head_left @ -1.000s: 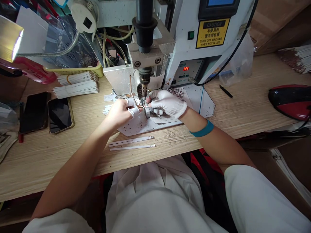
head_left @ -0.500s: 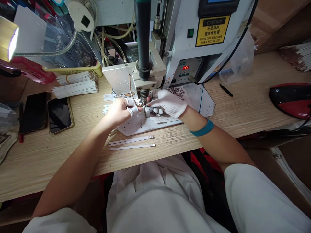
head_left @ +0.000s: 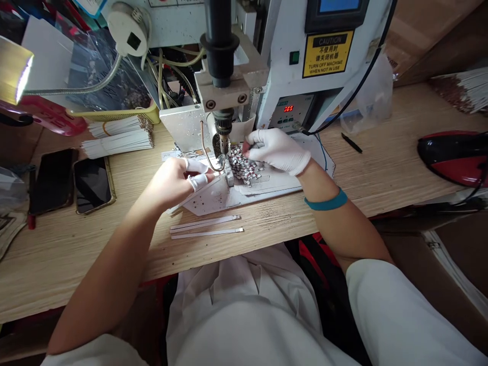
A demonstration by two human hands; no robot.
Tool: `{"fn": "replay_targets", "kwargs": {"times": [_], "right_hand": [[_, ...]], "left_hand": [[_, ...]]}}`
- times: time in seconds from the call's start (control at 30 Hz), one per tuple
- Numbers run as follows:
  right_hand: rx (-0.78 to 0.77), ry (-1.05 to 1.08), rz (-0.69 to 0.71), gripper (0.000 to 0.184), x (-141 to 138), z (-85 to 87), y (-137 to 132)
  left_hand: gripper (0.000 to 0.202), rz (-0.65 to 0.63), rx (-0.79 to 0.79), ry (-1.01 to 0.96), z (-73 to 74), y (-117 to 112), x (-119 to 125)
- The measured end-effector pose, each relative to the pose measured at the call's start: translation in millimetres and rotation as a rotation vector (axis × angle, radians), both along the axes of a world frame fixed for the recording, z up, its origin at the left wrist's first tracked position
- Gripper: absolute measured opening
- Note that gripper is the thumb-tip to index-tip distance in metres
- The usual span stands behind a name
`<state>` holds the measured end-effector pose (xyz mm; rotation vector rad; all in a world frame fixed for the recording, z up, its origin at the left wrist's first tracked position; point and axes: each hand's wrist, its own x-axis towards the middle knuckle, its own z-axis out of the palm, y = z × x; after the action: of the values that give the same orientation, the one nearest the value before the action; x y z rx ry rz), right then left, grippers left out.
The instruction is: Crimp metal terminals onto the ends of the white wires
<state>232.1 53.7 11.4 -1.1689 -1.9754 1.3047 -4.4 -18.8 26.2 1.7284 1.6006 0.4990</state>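
My left hand [head_left: 176, 179], with white finger cots on two fingers, pinches a thin white strip [head_left: 202, 189] just left of the press head [head_left: 222, 129] of a bench machine [head_left: 282, 61]. My right hand [head_left: 277, 150], in a white glove, hovers closed over a heap of small metal clips [head_left: 246, 166] on the machine's grey base plate [head_left: 267, 185]; its fingertips pinch something too small to make out. A small metal fixture [head_left: 230, 175] stands under the head between my hands.
Two finished white strips [head_left: 206, 226] lie near the table's front edge. Two phones [head_left: 72, 180] rest at the left, bundles of white strips [head_left: 118, 137] behind them. A red-black object [head_left: 452, 157] sits at right, a pen [head_left: 351, 143] by the machine.
The press head has risen off the fixture. My right hand moved back and right onto the clip heap. My left hand drew slightly left with the strip.
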Motion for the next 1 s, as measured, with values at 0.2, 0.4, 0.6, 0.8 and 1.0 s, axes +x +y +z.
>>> {"fn": "replay_targets", "kwargs": {"times": [0.2,0.4,0.6,0.8,1.0], "right_hand": [[0.255,-0.34,0.075,0.011,7,-1.1,1],[0.254,-0.366,0.169,0.011,3,-8.5,0],[0.207,-0.303,0.024,0.006,-6,-10.2,-3],[-0.177,-0.023,-0.062,0.011,-11,-16.5,-2],[-0.049,0.041,-0.028,0.008,-14,-18.8,0]], "left_hand": [[0.039,-0.218,-0.07,0.231,1.7,-16,3],[0.036,-0.043,0.171,0.574,-15.1,-7,5],[0.024,-0.08,0.172,0.492,-22.8,-1,-2],[0.024,-0.06,0.156,0.455,-19.8,2,-3],[0.032,-0.114,0.256,0.452,-24.5,10,-6]]}}
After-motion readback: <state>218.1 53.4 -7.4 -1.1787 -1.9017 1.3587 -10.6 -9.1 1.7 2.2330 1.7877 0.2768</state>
